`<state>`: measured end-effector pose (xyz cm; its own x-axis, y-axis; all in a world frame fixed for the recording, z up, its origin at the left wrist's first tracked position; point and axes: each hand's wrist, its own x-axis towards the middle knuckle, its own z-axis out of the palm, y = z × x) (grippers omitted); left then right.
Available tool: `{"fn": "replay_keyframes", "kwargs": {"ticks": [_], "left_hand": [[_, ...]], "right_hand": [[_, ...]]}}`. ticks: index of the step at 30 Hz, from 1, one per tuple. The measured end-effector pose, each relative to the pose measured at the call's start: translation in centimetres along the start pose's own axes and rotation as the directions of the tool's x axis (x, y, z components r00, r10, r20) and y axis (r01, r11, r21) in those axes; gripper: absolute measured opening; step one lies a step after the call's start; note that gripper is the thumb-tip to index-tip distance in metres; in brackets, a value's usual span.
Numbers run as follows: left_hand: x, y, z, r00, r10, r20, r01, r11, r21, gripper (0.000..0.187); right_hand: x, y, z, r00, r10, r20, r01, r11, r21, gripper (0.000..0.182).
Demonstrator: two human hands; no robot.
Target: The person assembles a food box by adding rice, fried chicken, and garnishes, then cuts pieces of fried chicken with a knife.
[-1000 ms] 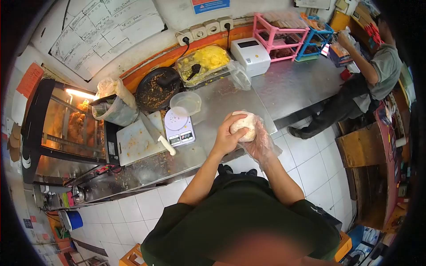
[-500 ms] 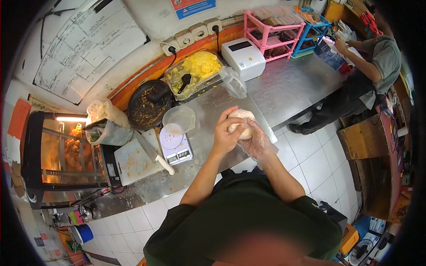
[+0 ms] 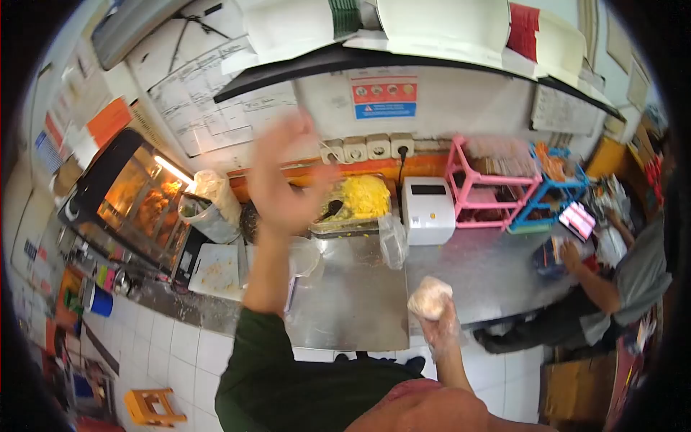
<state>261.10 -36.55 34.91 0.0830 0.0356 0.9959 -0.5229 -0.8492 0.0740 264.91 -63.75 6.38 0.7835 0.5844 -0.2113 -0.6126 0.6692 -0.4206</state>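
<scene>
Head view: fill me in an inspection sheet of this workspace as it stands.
Surface: steel counter; crumbs on the white cutting board.
Job's things: pale round ball of food, in the right hand.
Clutter: yellow food in a tray; clear plastic bag by the white printer.
Hands: left raised, open, blurred, nothing seen in it; right in clear plastic.
Cables: black cable from a wall socket.
Surroundings: co-worker at right; lit food cabinet at left.
</scene>
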Motion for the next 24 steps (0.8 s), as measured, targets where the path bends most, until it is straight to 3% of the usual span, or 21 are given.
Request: {"fn": "replay_keyframes", "kwargs": {"ticks": [1,2,4,5,6,7,8,10,15,18,22,24], "left_hand": [[5.0,-0.8,-0.5,0.99,0.12,0.078,-0.137,0.954,0.268,0.042],[8.8,-2.7,-0.7,0.966,0.142,0.214,-0.217,0.898,0.382,0.045],[13.7,-7.0,-0.7,0.85,-0.001,0.526,-0.327,0.782,0.53,0.044],[15.1,-7.8,-0.5,0.852,-0.007,0.523,-0.33,0.769,0.548,0.044],[16.3,-8.5,-0.4,0.738,-0.311,0.599,-0.196,0.75,0.631,0.046],[17.3,-9.0,-0.4,0.54,-0.58,0.609,-0.078,0.687,0.723,0.047],[18.0,-9.2,-0.4,0.539,-0.588,0.603,-0.079,0.678,0.731,0.047],[19.1,-9.3,-0.7,0.398,-0.712,0.578,-0.18,0.557,0.811,0.05],[17.7,-10.3,-4.2,0.483,-0.66,0.576,-0.145,0.588,0.796,0.053],[17.7,-14.2,-6.7,0.447,-0.63,0.635,-0.345,0.534,0.772,0.051],[18.0,-15.0,-7.1,0.423,-0.674,0.606,-0.285,0.536,0.795,0.045],[18.0,-15.5,-7.2,0.679,-0.395,0.618,-0.276,0.643,0.714,0.026]], "right_hand": [[-0.3,-1.2,-1.0,0.997,0.041,-0.062,-0.041,0.999,-0.002,0.046],[-0.5,-2.3,-2.0,0.989,0.077,-0.126,-0.077,0.997,0.0,0.047],[-0.8,-3.9,-4.6,0.987,0.092,-0.129,-0.094,0.996,-0.011,0.047],[-1.2,-4.6,-5.6,0.981,0.095,-0.168,-0.099,0.995,-0.016,0.046],[-1.3,-5.2,-6.4,0.982,0.108,-0.156,-0.113,0.993,-0.019,0.046],[-1.7,-5.7,-6.9,0.98,0.107,-0.169,-0.11,0.994,-0.004,0.046],[-2.0,-6.2,-7.2,0.977,0.105,-0.184,-0.105,0.994,0.01,0.046],[-2.8,-6.9,-7.2,0.973,0.083,-0.215,-0.085,0.996,0.0,0.045],[-3.3,-6.7,-8.0,0.968,0.04,-0.249,-0.039,0.999,0.01,0.044],[-3.7,-6.0,-7.8,0.976,0.017,-0.216,-0.008,0.999,0.045,0.044],[-3.9,-4.7,-7.5,0.963,0.036,-0.267,-0.022,0.998,0.054,0.044],[-3.9,-4.0,-7.5,0.956,0.042,-0.29,-0.026,0.998,0.061,0.043]]}}
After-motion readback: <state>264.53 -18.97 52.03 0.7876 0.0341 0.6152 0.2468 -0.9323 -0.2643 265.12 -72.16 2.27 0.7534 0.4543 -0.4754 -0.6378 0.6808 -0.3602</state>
